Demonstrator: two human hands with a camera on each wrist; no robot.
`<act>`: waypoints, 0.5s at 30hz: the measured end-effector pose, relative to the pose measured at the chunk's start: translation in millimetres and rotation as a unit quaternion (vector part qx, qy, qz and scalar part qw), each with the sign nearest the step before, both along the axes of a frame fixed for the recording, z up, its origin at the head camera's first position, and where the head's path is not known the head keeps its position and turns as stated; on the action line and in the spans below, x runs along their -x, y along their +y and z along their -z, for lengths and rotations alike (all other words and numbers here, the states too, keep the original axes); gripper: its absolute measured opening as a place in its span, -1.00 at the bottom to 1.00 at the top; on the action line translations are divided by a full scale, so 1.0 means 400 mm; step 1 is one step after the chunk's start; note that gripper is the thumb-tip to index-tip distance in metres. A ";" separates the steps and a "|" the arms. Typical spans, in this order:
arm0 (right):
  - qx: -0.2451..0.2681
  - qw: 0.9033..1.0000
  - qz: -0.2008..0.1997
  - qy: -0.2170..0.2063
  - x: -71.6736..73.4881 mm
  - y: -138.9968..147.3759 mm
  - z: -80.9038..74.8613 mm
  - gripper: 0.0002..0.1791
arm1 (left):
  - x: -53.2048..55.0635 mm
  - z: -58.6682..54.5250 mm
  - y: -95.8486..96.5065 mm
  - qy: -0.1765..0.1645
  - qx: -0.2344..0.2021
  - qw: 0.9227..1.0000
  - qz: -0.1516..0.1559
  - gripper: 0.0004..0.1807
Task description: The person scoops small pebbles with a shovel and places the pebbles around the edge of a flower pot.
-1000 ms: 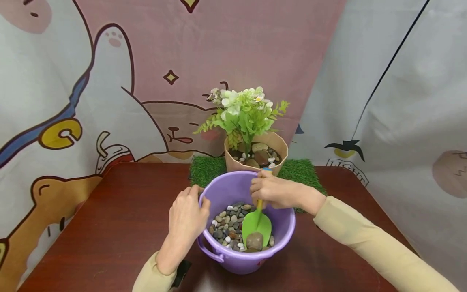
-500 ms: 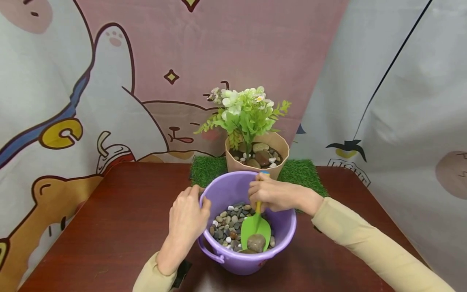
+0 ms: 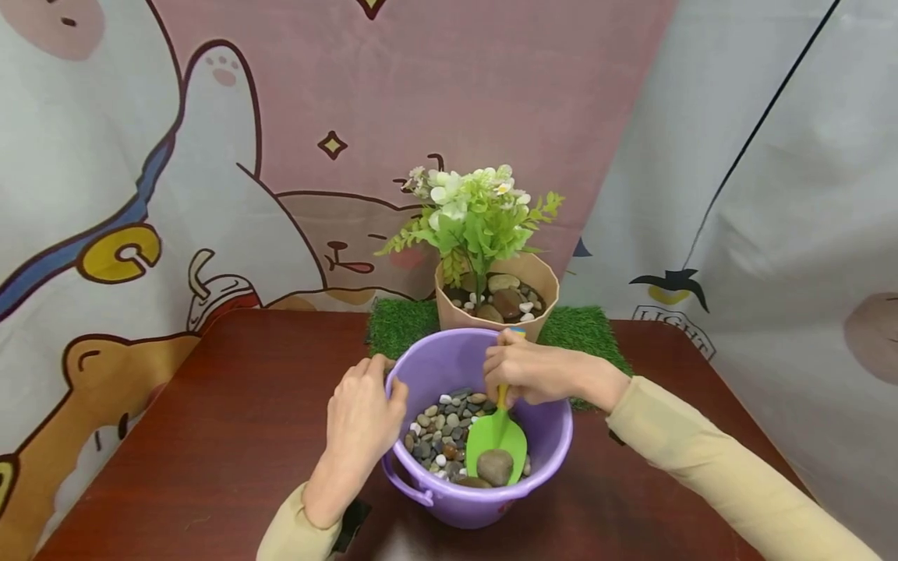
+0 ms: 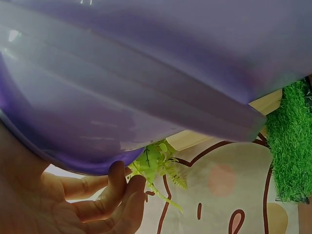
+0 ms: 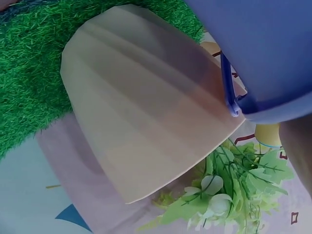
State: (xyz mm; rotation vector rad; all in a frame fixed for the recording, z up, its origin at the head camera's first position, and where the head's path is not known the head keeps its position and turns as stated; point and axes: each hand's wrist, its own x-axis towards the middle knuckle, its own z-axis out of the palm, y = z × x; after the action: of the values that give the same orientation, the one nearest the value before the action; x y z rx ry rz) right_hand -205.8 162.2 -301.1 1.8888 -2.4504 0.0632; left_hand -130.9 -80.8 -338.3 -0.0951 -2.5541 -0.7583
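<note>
In the head view a purple bucket (image 3: 421, 481) stands in front of me with many small pebbles (image 3: 438, 438) inside. My left hand (image 3: 362, 409) grips its left rim, the thumb at the inner side; in the left wrist view the curled fingers (image 4: 114, 190) meet the rim. My right hand (image 3: 529, 370) holds a toy shovel by its yellow, blue-ended handle over the bucket. The shovel's green blade (image 3: 496, 432) points down into the bucket and bears a big brown stone (image 3: 495, 467). Another flat stone (image 3: 472, 482) shows beside the blade, against the near wall.
Behind the bucket stands a beige flowerpot (image 3: 456, 312) with stones and a white-flowered plant (image 3: 477, 222). It sits on a green turf mat (image 3: 401, 323). The reddish-brown table (image 3: 245, 405) ends at a printed cloth backdrop (image 3: 526, 86).
Little differs. The shovel blade and its stone have shifted slightly, and more of the flat stone beside the blade shows. My left hand stays on the rim.
</note>
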 end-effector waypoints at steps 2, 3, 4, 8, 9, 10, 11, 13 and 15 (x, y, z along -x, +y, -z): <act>0.003 1.000 0.004 -0.007 -0.002 0.004 -0.003 -0.81 | 0.000 -0.001 -0.001 0.001 -0.001 1.000 -0.001 -0.80; 0.006 1.000 0.007 -0.010 -0.003 0.006 -0.005 -0.83 | -0.001 -0.001 -0.001 0.002 -0.001 1.000 -0.001 -0.80; 0.008 1.000 0.008 -0.013 -0.004 0.008 -0.007 -0.85 | -0.001 -0.001 -0.002 0.001 -0.001 1.000 -0.001 -0.80; 0.021 0.999 0.011 -0.027 -0.006 0.016 -0.012 -0.90 | -0.002 -0.002 -0.002 0.001 -0.002 1.000 -0.001 -0.80; 0.026 0.999 0.012 -0.031 -0.006 0.018 -0.013 -0.90 | -0.002 -0.001 -0.001 0.001 -0.002 1.000 -0.001 -0.80; 0.031 0.999 0.013 -0.036 -0.006 0.021 -0.013 -0.91 | -0.002 -0.001 -0.001 0.001 -0.002 1.000 -0.001 -0.80; 0.036 0.998 0.015 -0.040 -0.006 0.023 -0.013 -0.91 | -0.002 -0.001 -0.001 0.001 -0.002 1.000 -0.001 -0.80; 0.046 0.997 0.019 -0.053 -0.007 0.029 -0.014 -0.92 | -0.002 -0.001 -0.001 0.002 -0.001 1.000 0.000 -0.80; 0.058 0.996 0.024 -0.065 -0.006 0.035 -0.015 -0.93 | -0.002 -0.001 0.000 0.002 -0.001 1.000 0.000 -0.80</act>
State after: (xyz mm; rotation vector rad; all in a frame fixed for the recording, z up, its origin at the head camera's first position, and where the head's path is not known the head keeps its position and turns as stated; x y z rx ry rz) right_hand -203.2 176.1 -295.0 1.8324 -2.5120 0.3299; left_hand -130.0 -81.0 -337.7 -0.0949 -2.5494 -0.7599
